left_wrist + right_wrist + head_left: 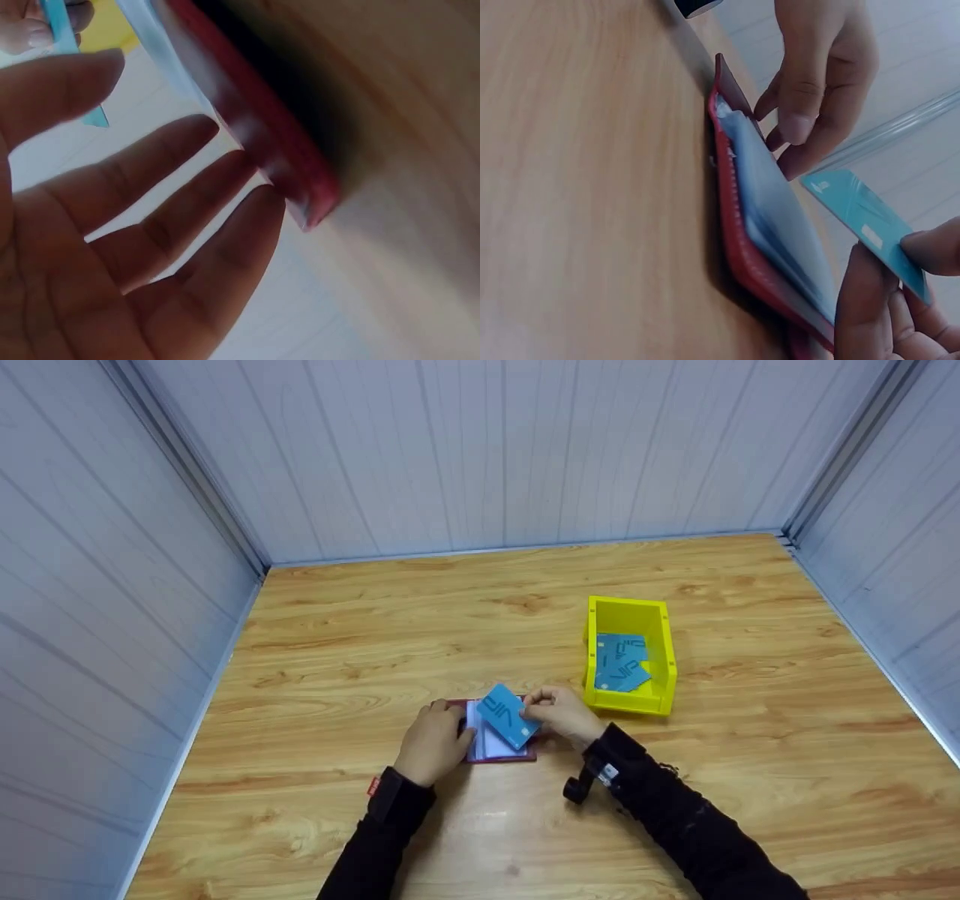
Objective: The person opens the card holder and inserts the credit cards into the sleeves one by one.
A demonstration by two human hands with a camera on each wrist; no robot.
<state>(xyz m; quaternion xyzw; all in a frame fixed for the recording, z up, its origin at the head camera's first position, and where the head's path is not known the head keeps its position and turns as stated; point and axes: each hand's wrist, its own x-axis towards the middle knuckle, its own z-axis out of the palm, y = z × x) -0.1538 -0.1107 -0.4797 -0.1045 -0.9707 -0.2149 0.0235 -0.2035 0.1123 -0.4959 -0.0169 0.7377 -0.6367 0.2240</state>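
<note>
Card risk: the rectangular light-blue plastic card (506,715) could twist or slip, being gripped near one end only.
Sleeve risk: its tilted corner might snag the clear plastic sleeves of the open red-covered card holder (495,746) if lowered askew.
Holder risk: it might slide, since the left hand (431,744) appears to steady it lightly.
Right fingers: the right hand (566,716) pinches the card between thumb and fingers.
Left fingers: spread, tips touching the cover's edge.
Card position: above the holder, between the hands.
</note>
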